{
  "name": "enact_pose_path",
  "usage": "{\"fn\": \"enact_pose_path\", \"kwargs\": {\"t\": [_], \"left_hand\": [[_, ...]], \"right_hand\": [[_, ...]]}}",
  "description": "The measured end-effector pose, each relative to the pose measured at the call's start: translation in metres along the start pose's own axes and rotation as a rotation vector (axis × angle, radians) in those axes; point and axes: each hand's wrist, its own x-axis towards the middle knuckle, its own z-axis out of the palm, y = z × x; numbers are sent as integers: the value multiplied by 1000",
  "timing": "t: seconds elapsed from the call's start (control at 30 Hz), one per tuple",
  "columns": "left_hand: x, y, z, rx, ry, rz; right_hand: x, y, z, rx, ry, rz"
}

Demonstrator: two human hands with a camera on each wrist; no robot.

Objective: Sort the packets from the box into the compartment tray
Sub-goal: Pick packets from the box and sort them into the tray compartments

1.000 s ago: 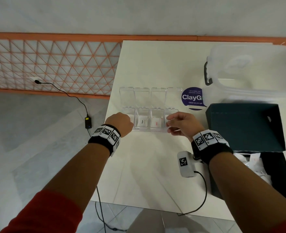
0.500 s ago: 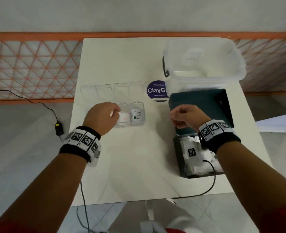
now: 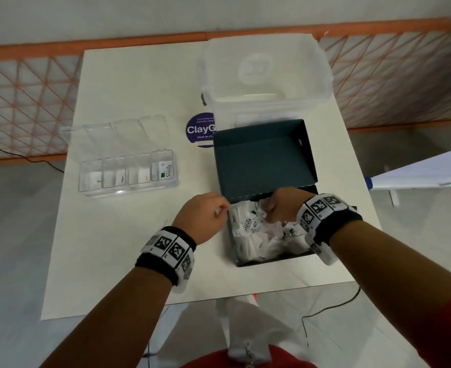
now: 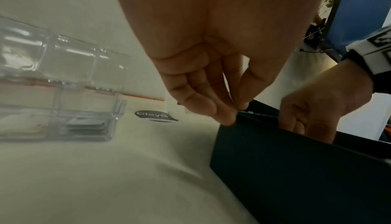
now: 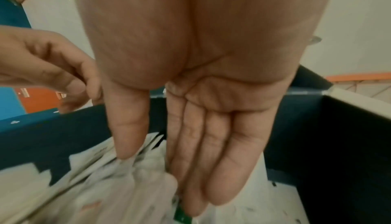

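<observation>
Box (image 3: 265,160): dark teal card, lid folded back, on white table (image 3: 128,248); holds a heap of white paper packets (image 3: 256,235), some printed "Stevia".
Compartment tray (image 3: 128,173): clear plastic, lid open, left of box; packets in its compartments.
Left hand (image 3: 203,216): fingertips pinching box's left rim.
Right hand (image 3: 285,205): fingers straight, reaching among packets.

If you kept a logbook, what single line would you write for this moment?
step: fetching next packet | right hand: open, reaching into box of packets | left hand: pinching box edge | tray: untouched
</observation>
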Motion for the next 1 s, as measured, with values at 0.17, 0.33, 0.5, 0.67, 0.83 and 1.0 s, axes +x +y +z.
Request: {"fn": "enact_pose_path", "kwargs": {"t": [0.17, 0.33, 0.5, 0.67, 0.83, 1.0], "left_hand": [[-4, 4, 18, -39, -5, -126], [-8, 11, 25, -77, 16, -201], [-11, 12, 23, -84, 13, -213], [-16, 12, 18, -77, 18, -204], [-19, 12, 12, -101, 75, -189], [-19, 17, 5, -167, 138, -154]], "right_hand": [[4, -2, 9, 91, 62, 10], [5, -27, 17, 259, 60, -33], [7, -34, 16, 169, 118, -103], [1, -9, 5, 225, 151, -101], [-12, 20, -8, 359, 234, -102], [-26, 35, -20, 590, 273, -150]]}}
